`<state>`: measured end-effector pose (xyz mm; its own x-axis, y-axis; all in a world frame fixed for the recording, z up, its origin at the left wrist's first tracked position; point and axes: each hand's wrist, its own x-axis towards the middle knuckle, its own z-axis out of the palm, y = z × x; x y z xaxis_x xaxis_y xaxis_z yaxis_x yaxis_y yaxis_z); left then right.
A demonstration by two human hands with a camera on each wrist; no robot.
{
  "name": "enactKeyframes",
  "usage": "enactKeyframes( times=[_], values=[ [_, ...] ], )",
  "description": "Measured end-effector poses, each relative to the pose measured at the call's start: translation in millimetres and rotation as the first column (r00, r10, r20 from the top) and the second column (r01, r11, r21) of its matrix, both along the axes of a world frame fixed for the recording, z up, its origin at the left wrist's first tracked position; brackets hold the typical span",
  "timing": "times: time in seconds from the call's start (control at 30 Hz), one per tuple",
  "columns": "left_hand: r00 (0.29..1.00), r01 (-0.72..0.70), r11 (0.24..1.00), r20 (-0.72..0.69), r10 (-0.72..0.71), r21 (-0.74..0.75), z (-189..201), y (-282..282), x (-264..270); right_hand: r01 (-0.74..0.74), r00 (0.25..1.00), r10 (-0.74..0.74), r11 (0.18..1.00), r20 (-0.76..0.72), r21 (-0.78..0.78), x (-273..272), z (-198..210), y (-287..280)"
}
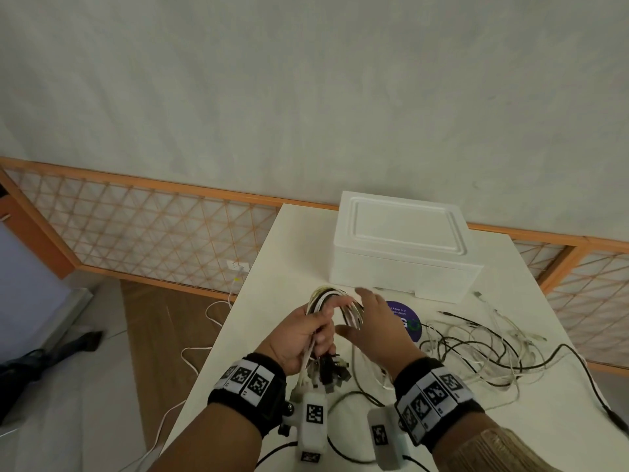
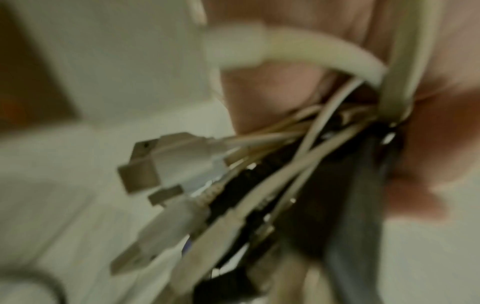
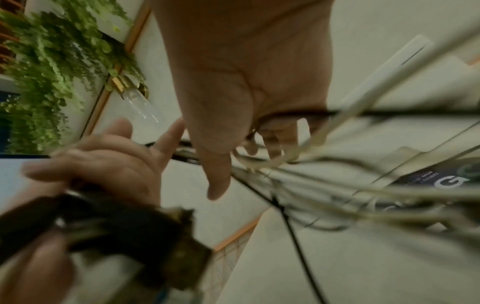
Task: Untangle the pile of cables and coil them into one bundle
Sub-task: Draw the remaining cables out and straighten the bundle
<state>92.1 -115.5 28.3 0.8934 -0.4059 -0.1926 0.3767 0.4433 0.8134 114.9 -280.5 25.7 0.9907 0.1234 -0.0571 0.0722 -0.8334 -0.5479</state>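
White tabletop (image 1: pixel 531 434) carried a foam box (image 1: pixel 401 243) and the loose cable tangle (image 1: pixel 483 349), which lay to the right of both hands. Left hand (image 1: pixel 299 338) was clamped on the coiled bundle (image 1: pixel 335 303), plug ends hanging toward the wrist. Right hand (image 1: pixel 374 321) was spread against the coil, gripping nothing, and sat nearer the tangle; loose strands ran rightward from it

There are two hands, the left hand (image 1: pixel 299 338) and the right hand (image 1: pixel 377 330); one coil of cables (image 1: pixel 335 306); one loose pile of cables (image 1: pixel 483 345), whose strands are too tangled to count; one white foam box (image 1: pixel 401 247); one round sticker (image 1: pixel 406 318); one bench (image 1: pixel 510 420); two wrist bands.
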Motion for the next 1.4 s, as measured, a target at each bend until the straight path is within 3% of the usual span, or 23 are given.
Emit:
enactKeyframes(
  times=[0.1, 0.13, 0.23, 0.27, 0.47, 0.6, 0.7, 0.8, 0.97, 1.1, 1.3, 1.4],
  values=[
    [0.99, -0.126, 0.992, -0.07, 0.124, -0.024, -2, -2, 4, -0.07, 0.937, 0.007, 0.983, 0.35, 0.169, -8, 14, -1],
    [0.985, -0.15, 0.989, -0.085, 0.148, -0.017, -4, -2, 6, -0.146, 0.927, 0.057, 0.966, 0.37, 0.214, -12, 21, 0],
    [0.984, -0.133, 0.991, -0.124, 0.13, -0.017, -6, -3, 8, -0.355, 0.935, 0.352, 0.911, 0.053, 0.208, -27, 34, 16],
    [0.983, -0.128, 0.992, -0.131, 0.127, 0.001, -4, -5, 8, -0.361, 0.93, 0.368, 0.914, -0.002, 0.185, -31, 32, 21],
    [0.986, -0.142, 0.982, -0.068, 0.151, 0.125, 1, -12, 9, -0.122, 0.989, 0.115, 0.99, 0.089, 0.073, -34, -1, 36],
    [0.988, -0.125, 0.985, -0.073, 0.134, 0.118, -1, -13, 10, -0.092, 0.987, 0.109, 0.986, 0.118, -0.139, -27, 0, 36],
    [0.981, -0.176, 0.979, -0.068, 0.183, 0.102, -7, -10, 10, -0.166, 0.985, 0.17, 0.982, -0.037, 0.091, -22, 0, 31],
    [0.975, -0.204, 0.975, -0.075, 0.211, 0.09, -8, -7, 11, -0.144, 0.961, 0.212, 0.932, -0.178, 0.332, -24, 1, 30],
    [0.982, -0.178, 0.963, -0.031, 0.188, 0.202, -8, -9, 12, -0.143, 0.937, 0.236, 0.932, -0.258, 0.333, -19, 6, 33],
    [0.991, -0.129, 0.949, 0.07, 0.114, 0.288, -7, -4, 11, -0.192, 0.859, 0.341, 0.907, -0.382, 0.376, -16, 7, 28],
    [0.989, -0.067, 0.896, 0.151, 0.0, 0.439, -8, 1, 10, -0.226, 0.734, 0.342, 0.938, -0.587, 0.264, -20, 4, 30],
    [0.992, -0.055, 0.921, 0.125, 0.007, 0.385, -10, -2, 11, -0.163, 0.761, 0.302, 0.946, -0.574, 0.281, -23, -10, 31]
  ],
)
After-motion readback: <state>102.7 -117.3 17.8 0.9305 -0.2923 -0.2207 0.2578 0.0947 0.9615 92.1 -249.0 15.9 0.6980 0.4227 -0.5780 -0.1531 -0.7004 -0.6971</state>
